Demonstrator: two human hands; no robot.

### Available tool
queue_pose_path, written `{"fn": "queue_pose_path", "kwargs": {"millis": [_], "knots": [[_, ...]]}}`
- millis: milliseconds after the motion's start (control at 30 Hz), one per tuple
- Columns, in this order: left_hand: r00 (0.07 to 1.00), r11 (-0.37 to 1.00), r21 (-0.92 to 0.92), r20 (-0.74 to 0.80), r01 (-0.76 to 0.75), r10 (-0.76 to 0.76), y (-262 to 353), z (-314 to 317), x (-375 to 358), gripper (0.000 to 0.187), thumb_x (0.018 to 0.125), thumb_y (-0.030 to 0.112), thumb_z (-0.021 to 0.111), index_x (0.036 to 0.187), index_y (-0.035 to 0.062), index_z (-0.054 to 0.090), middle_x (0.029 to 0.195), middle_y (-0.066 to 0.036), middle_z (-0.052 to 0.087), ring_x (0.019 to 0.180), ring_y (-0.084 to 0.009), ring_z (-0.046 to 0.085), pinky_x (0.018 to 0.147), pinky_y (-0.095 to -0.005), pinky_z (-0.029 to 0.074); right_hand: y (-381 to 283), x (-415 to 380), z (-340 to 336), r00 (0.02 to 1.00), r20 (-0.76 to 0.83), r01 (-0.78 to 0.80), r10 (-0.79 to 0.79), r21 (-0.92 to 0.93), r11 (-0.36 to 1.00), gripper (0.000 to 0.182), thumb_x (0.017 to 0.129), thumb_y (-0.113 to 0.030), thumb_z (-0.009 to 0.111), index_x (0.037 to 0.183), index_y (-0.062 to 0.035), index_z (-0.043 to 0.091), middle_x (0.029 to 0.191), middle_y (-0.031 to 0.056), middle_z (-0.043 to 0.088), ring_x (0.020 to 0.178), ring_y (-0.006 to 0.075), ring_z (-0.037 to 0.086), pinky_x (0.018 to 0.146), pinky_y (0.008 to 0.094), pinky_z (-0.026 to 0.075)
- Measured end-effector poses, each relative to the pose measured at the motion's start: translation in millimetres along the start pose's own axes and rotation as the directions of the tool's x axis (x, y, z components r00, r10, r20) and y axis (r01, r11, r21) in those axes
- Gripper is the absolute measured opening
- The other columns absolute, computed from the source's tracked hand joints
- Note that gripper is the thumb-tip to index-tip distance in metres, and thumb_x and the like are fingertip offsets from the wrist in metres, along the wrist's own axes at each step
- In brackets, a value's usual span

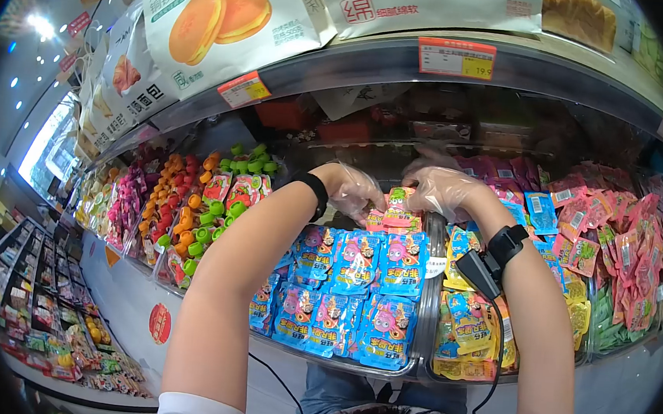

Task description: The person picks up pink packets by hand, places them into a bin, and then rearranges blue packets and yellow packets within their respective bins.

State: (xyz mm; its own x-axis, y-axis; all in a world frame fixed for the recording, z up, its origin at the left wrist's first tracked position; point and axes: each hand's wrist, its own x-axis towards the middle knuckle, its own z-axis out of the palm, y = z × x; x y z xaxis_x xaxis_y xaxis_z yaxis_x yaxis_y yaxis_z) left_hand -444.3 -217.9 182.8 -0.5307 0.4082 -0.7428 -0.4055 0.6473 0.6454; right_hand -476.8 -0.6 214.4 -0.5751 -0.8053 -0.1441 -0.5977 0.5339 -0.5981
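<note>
Both hands wear clear plastic gloves and meet at the back of a clear bin [425,323]. My left hand [354,193] has its fingers curled against the left side of small pink packets [397,208]. On their right side, my right hand [440,188] closes its fingers round the packets' edge. In front of the pink packets, blue packets [357,260] stand in neat rows. Dark bands circle both wrists, and the right one carries a small device [482,273] with a cable.
A shelf edge with price tags [457,59] runs above the hands, bearing large white bread bags [229,20]. Yellow packets [468,327] and pink packets [635,254] fill bins to the right. Colourful capped pouches [184,203] lie left. A lower rack [51,302] stands further left.
</note>
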Motion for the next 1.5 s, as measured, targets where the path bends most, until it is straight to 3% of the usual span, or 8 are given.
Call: {"fn": "queue_pose_path", "kwargs": {"millis": [167, 200, 333, 533, 700, 833, 900, 1500], "knots": [[0.995, 0.995, 0.08, -0.093, 0.054, -0.047, -25, -17, 21, 0.021, 0.091, 0.016, 0.051, 0.099, -0.0027, 0.057, 0.088, -0.004, 0.06, 0.077, -0.0106, 0.045, 0.073, -0.0302, 0.041, 3, 0, 0, 1.0, -0.006, 0.021, -0.021, 0.022, 1.0, 0.039, 0.06, -0.026, 0.062, 0.089, -0.0001, 0.064, 0.088, 0.0193, 0.063, 0.082, 0.0269, 0.062, 0.072, 0.0323, 0.047], [0.991, 0.78, 0.618, -0.009, -0.099, 0.133, -18, -15, 16, 0.019, 0.092, 0.016, 0.05, 0.1, 0.0008, 0.058, 0.086, -0.003, 0.062, 0.076, -0.0112, 0.048, 0.072, -0.0309, 0.043, 1, -1, 0, 1.0, 0.002, 0.015, -0.015, 0.022, 1.0, 0.039, 0.06, -0.025, 0.062, 0.089, 0.0, 0.064, 0.088, 0.019, 0.064, 0.082, 0.0268, 0.062, 0.073, 0.0322, 0.047], [0.998, 0.995, 0.094, -0.069, 0.017, -0.01, -9, -5, 12, 0.019, 0.086, 0.017, 0.059, 0.099, 0.0017, 0.058, 0.083, -0.006, 0.063, 0.076, -0.0145, 0.054, 0.07, -0.0324, 0.045, 6, 4, 2, 0.999, 0.016, 0.029, -0.029, 0.001, 1.0, 0.038, 0.061, -0.025, 0.062, 0.089, 0.0004, 0.064, 0.088, 0.0188, 0.064, 0.081, 0.0269, 0.062, 0.072, 0.0323, 0.047], [0.975, 0.482, 0.876, -0.092, -0.017, 0.202, 30, 21, -14, 0.028, 0.07, 0.009, 0.07, 0.094, 0.002, 0.058, 0.088, -0.009, 0.065, 0.078, -0.0219, 0.061, 0.069, -0.0317, 0.048, 9, 7, 3, 0.998, -0.004, 0.066, -0.067, -0.038, 0.997, 0.035, 0.062, -0.025, 0.063, 0.085, 0.0017, 0.063, 0.084, 0.0191, 0.063, 0.08, 0.0262, 0.062, 0.07, 0.033, 0.046], [0.925, 0.903, 0.422, -0.308, -0.077, 0.223, 15, 14, -5, 0.025, 0.075, -0.004, 0.058, 0.098, 0.0055, 0.06, 0.094, -0.01, 0.065, 0.087, -0.0193, 0.061, 0.077, -0.0307, 0.048, 13, 12, 6, 0.995, -0.009, 0.095, -0.096, -0.036, 0.995, 0.035, 0.062, -0.026, 0.063, 0.083, 0.0018, 0.063, 0.083, 0.0194, 0.063, 0.08, 0.0263, 0.062, 0.07, 0.0336, 0.046], [0.86, 0.61, 0.728, -0.053, -0.315, 0.507, 19, 19, -7, 0.026, 0.079, -0.003, 0.056, 0.104, 0.0036, 0.058, 0.101, -0.011, 0.063, 0.096, -0.0173, 0.059, 0.085, -0.0298, 0.047, 7, 7, 1, 1.0, 0.01, 0.028, -0.027, -0.033, 0.999, 0.039, 0.062, -0.028, 0.064, 0.088, 0.0009, 0.064, 0.09, 0.0193, 0.064, 0.086, 0.0276, 0.062, 0.073, 0.0336, 0.047], [0.99, 0.804, -0.593, -0.08, 0.049, -0.119, 31, 27, -2, 0.03, 0.082, 0.007, 0.06, 0.111, 0.0025, 0.056, 0.109, -0.008, 0.06, 0.1, -0.0162, 0.057, 0.089, -0.0296, 0.044, 11, 11, 3, 0.998, -0.011, 0.061, -0.062, -0.057, 0.996, 0.042, 0.062, -0.028, 0.063, 0.095, -0.0006, 0.063, 0.096, 0.019, 0.063, 0.091, 0.0282, 0.061, 0.076, 0.0336, 0.047], [0.999, 0.893, -0.449, -0.035, -0.009, -0.007, 20, 21, 15, 0.038, 0.082, 0.021, 0.067, 0.113, 0.0034, 0.054, 0.113, -0.006, 0.06, 0.105, -0.0136, 0.055, 0.095, -0.0299, 0.041, 32, 31, 9, 0.925, 0.073, 0.375, -0.373, -0.324, 0.869, 0.042, 0.067, -0.017, 0.063, 0.107, -0.0048, 0.06, 0.117, 0.0129, 0.056, 0.117, 0.0263, 0.047, 0.106, 0.0379, 0.028]]}}
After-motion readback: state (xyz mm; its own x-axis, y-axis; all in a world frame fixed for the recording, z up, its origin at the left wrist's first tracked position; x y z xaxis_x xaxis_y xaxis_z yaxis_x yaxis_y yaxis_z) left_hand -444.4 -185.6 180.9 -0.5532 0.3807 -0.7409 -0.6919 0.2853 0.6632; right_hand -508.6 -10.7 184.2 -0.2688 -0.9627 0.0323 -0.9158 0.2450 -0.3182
